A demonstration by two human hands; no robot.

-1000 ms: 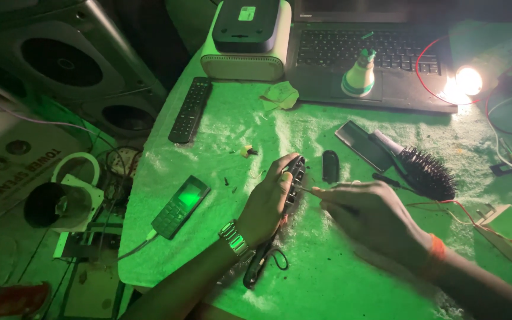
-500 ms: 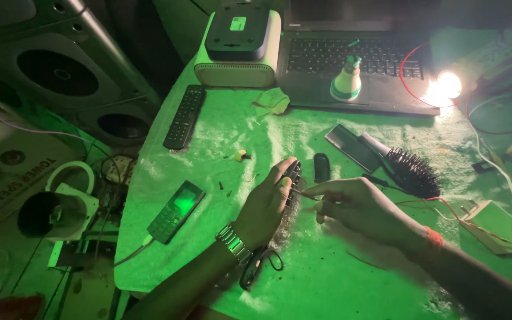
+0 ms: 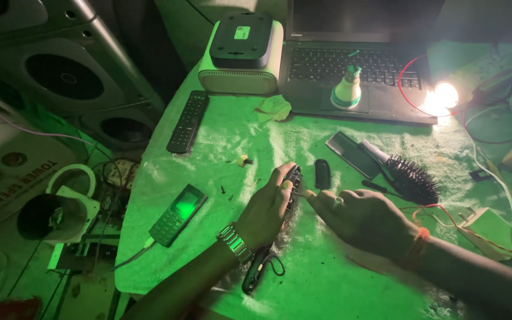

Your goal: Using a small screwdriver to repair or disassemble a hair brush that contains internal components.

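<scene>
Head view, green-lit table (image 3: 220,142) covered with a cloth. Left hand (image 3: 268,210), metal watch at the wrist, is wrapped around a long dark device (image 3: 291,181) that looks like a remote control, holding it tilted just above the cloth near the middle of the table; its lower end (image 3: 256,269) with a short looped cord shows below the wrist. Right hand (image 3: 365,219), an orange band at the wrist, has thumb and forefinger pinched narrow at the device's upper edge; whether they hold a small tool or part there I cannot tell, too dark. A small black oblong piece (image 3: 322,173) lies just beside the fingertips, on the cloth. Left of the hands: a keypad phone (image 3: 178,214) with lit screen, cable attached. Farther back on the left: a black remote (image 3: 188,121). Right of the hands: a round hairbrush (image 3: 407,176) and a flat dark panel (image 3: 351,153) next to it. At the rear: a white box with a dark top (image 3: 241,56), an open laptop (image 3: 351,65) with a bulb base (image 3: 347,92) standing on it, and a glowing lamp (image 3: 444,95) with red wire. Speakers (image 3: 60,77) stand off the table's left side.
</scene>
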